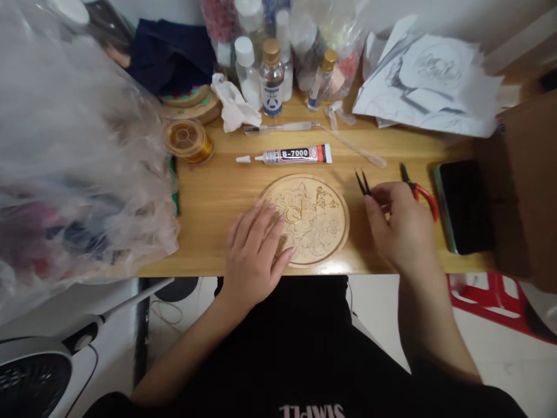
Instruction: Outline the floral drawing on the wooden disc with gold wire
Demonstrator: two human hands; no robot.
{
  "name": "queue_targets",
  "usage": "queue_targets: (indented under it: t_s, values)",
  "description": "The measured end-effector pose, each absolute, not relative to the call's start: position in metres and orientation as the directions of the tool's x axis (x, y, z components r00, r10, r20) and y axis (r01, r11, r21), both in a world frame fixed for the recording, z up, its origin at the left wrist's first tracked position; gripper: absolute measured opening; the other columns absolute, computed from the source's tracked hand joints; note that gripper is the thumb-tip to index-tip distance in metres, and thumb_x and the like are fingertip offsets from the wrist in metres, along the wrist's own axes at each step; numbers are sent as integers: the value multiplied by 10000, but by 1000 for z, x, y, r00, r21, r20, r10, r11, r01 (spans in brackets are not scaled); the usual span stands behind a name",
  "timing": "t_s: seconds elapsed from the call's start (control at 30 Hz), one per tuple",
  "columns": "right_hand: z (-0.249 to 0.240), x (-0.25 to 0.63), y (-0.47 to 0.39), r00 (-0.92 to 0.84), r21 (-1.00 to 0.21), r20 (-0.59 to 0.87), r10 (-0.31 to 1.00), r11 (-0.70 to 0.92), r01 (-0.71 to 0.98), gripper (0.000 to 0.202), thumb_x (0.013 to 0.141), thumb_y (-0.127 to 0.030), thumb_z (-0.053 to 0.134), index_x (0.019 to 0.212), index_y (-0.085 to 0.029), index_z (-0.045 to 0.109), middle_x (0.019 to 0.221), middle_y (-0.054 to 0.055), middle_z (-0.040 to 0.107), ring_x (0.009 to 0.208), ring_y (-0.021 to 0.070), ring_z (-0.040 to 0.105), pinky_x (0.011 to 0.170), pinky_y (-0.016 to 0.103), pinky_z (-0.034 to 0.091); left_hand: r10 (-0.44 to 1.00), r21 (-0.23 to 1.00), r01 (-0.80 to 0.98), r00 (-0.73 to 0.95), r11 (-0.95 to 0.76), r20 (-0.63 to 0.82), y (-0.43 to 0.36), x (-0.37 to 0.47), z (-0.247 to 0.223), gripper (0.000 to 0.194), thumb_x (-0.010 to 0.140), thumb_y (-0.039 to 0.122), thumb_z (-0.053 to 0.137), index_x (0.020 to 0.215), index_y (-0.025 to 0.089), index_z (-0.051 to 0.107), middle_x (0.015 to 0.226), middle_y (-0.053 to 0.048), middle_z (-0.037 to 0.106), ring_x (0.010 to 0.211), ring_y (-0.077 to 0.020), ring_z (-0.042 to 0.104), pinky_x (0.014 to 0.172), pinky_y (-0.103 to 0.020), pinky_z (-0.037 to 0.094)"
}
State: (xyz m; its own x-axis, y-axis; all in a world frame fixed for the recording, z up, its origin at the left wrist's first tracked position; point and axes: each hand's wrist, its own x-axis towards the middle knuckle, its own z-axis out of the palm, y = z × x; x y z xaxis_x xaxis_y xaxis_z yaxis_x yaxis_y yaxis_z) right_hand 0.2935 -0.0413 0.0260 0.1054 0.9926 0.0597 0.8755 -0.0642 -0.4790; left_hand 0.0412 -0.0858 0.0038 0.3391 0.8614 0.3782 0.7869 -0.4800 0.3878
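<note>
A round wooden board [331, 238] with a flower line drawing lies near the table's front edge. Gold wire [326, 198] follows part of the drawing at its upper right, and a curled piece of gold wire [293, 215] is near its middle. My left hand [256, 249] rests flat on the board's left side, fingers stretched out. To the right of the board, my right hand [398, 223] grips black tweezers [362, 183], their two tips apart and pointing away from me. Nothing shows between the tips. Red-handled pliers [424, 197] lie just beyond that hand.
Behind the board lies a B-7000 glue tube [296, 154] beside its white cap. A spool of gold wire [188, 140], small bottles [272, 78] and printed drawings [430, 75] stand or lie farther back. A phone [463, 206] and cardboard box [517, 191] flank the right, plastic bags [78, 168] the left.
</note>
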Motion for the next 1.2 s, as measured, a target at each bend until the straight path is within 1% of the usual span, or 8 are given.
queue_targets:
  t_s: [0.13, 0.23, 0.33, 0.47, 0.63, 0.8, 1.0, 1.2]
  values:
    - [31, 285, -49, -36, -637, 98, 995, 90, 766, 209, 970, -314, 479, 1142, -253, 580, 972, 70, 716, 847, 214, 699, 724, 383, 568, 854, 409, 755, 396, -512, 339, -83, 46, 3, 504, 972, 424, 536, 1391, 147, 503, 1407, -166, 589, 1404, -329, 456, 1163, -504, 341]
    - [31, 280, -49, -132, -641, 96, 987, 163, 750, 234, 1004, -323, 438, 1173, -289, 596, 1032, 60, 728, 896, 209, 716, 740, 365, 591, 851, 386, 761, 435, -522, 293, -83, 47, 2, 551, 979, 504, 491, 1403, 153, 510, 1435, -150, 574, 1418, -334, 440, 1187, -489, 291]
    - [31, 279, -45, -242, -625, 137, 961, 273, 731, 218, 997, -324, 486, 1181, -302, 600, 1066, 50, 745, 920, 207, 731, 750, 346, 605, 842, 362, 761, 467, -539, 271, -82, 47, 1, 552, 977, 534, 482, 1381, 162, 547, 1448, -145, 565, 1425, -340, 429, 1191, -479, 278]
    - [32, 278, -35, -406, -527, 214, 888, 455, 717, 200, 977, -251, 535, 1163, -265, 605, 1036, 56, 755, 920, 200, 736, 758, 324, 604, 833, 327, 767, 488, -552, 261, -81, 46, 2, 565, 994, 556, 436, 1348, 141, 585, 1444, -169, 564, 1398, -357, 453, 1174, -492, 290]
    - [33, 279, -21, -547, -299, 336, 767, 637, 710, 156, 974, -186, 491, 1052, -180, 626, 831, 66, 725, 721, 191, 691, 600, 303, 549, 816, 333, 761, 425, -556, 391, -83, 46, 2, 511, 1009, 508, 430, 1224, 104, 658, 1302, -180, 664, 1311, -336, 545, 1125, -474, 367]
    - [29, 278, -15, -626, -266, 301, 719, 694, 669, 109, 936, -256, 609, 982, -164, 646, 735, 48, 693, 660, 193, 660, 589, 315, 525, 832, 330, 798, 348, -505, 431, -85, 46, 1, 486, 1015, 477, 417, 1165, 99, 684, 1228, -178, 702, 1249, -339, 583, 1046, -484, 449]
    - [18, 278, -18, -595, -274, 334, 731, 679, 681, 174, 885, -194, 681, 1059, -194, 671, 957, 53, 754, 826, 195, 712, 699, 301, 573, 840, 331, 799, 360, -502, 405, -85, 47, 1, 506, 1012, 492, 422, 1208, 95, 666, 1260, -174, 690, 1261, -341, 581, 1033, -485, 468]
    - [12, 278, -18, -591, -303, 379, 712, 699, 648, 218, 842, -143, 722, 1054, -175, 688, 964, 61, 760, 785, 182, 696, 670, 296, 553, 829, 326, 778, 416, -537, 374, -82, 47, 4, 545, 1016, 499, 415, 1237, 57, 646, 1238, -167, 708, 1246, -326, 599, 1035, -464, 465]
